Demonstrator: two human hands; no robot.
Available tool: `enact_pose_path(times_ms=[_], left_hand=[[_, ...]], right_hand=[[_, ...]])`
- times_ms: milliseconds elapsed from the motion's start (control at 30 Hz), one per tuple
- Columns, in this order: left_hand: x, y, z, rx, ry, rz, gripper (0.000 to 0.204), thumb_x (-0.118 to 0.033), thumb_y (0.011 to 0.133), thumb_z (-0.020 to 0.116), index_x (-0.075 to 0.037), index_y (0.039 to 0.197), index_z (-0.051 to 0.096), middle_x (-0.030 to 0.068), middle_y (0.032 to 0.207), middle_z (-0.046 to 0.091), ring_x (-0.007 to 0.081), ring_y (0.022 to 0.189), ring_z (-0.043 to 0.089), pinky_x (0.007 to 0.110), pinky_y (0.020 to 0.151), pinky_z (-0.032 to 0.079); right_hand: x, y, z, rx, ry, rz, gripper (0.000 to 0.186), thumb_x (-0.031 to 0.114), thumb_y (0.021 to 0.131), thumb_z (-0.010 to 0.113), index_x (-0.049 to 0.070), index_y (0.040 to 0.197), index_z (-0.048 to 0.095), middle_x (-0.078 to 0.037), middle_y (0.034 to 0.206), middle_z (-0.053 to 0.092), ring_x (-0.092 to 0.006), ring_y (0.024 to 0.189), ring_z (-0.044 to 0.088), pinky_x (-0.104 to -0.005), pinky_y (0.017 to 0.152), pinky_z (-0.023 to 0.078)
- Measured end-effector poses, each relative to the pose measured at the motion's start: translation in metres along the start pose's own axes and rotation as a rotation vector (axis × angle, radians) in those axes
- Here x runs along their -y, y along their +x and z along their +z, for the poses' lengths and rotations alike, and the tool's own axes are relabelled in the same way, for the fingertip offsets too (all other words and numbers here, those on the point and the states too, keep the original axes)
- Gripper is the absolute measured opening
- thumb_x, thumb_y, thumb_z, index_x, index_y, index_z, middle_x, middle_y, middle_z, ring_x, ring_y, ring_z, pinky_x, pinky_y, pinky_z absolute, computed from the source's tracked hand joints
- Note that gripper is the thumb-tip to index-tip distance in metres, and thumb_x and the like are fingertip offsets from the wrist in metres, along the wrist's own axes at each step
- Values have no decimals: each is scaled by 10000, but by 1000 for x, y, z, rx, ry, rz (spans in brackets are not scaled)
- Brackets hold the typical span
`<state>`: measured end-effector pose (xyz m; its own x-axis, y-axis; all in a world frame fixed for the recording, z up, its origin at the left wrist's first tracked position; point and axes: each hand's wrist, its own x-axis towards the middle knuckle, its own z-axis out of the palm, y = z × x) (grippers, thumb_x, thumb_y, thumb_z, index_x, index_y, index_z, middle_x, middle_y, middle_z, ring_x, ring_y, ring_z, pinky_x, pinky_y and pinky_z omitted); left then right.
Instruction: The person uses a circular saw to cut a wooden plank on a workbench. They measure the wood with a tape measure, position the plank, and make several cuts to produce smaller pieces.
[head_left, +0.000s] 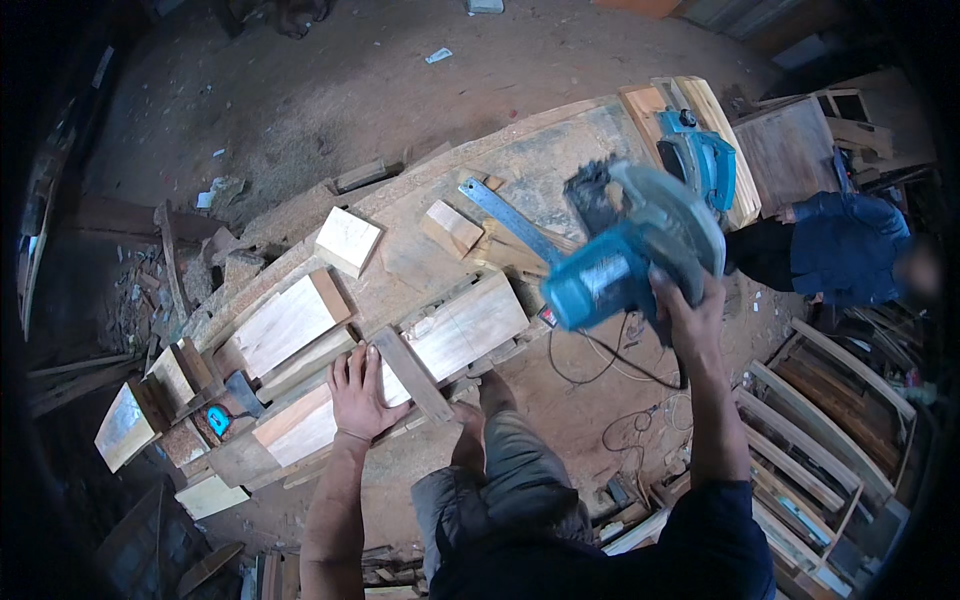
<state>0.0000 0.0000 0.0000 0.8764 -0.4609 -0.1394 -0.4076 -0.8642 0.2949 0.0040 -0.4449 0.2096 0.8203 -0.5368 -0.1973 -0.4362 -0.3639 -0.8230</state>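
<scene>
My right hand [690, 305] is wrapped round the handle of a teal circular saw [598, 278], raised above the right part of the workbench [560, 130]. A dark cord hangs from the saw. My left hand [358, 395] lies flat with fingers apart on a long pale plank [465, 325] along the bench's near edge. Across that plank rests a short brown wooden strip [412, 375], right beside my left thumb and fingertips. A metal ruler [510, 220] lies on the bench between the saw and a small wood block [452, 228].
A teal power planer [715, 165] sits on boards at the bench's right end. Several timber pieces [285, 325] and a blue tape measure [218, 420] lie at left. A person in blue [850, 245] stands at right, near curved wooden frames [820, 430]. Cables [640, 425] trail on the floor.
</scene>
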Motion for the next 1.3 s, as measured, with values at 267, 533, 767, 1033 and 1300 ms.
enact_pose_path(times_ms=[267,533,767,1033,1300], left_hand=[[-10,0,10,-34,11,32,1103,-651,647,756,-9,1485,436,184,1502,421,444,1327,381,595,1156,250],[0,-6,6,-21,62,35,1117,-700,664,718,-6,1491,432,187,1530,401,444,1357,355,590,1150,248],[-7,-18,9,-50,72,-3,1139,-670,669,778,-69,1553,385,214,1575,339,469,1436,284,610,1188,210],[81,-147,25,-393,133,-396,1407,-755,591,828,-96,1639,160,311,1654,110,499,1533,92,645,1216,119],[119,-187,36,-406,-69,-623,1389,-488,575,924,-28,1628,142,361,1612,187,527,1471,244,556,1197,248]], right_hand=[[-28,-85,-2,198,51,127,476,252,903,790,-77,1218,651,-120,1054,707,-181,939,658,-325,808,533],[-50,-131,4,239,159,138,508,280,883,794,-90,1198,649,-137,1047,714,-201,973,675,-355,852,540],[-94,-173,-16,262,357,177,544,391,834,804,-45,1124,658,-75,837,673,-157,729,633,-323,667,520],[-139,-191,25,452,799,291,442,295,928,755,-56,1165,626,-72,744,625,-157,653,594,-335,625,489],[-147,-197,52,557,865,320,427,268,954,723,-60,1198,599,-74,727,611,-162,662,585,-334,639,485]])
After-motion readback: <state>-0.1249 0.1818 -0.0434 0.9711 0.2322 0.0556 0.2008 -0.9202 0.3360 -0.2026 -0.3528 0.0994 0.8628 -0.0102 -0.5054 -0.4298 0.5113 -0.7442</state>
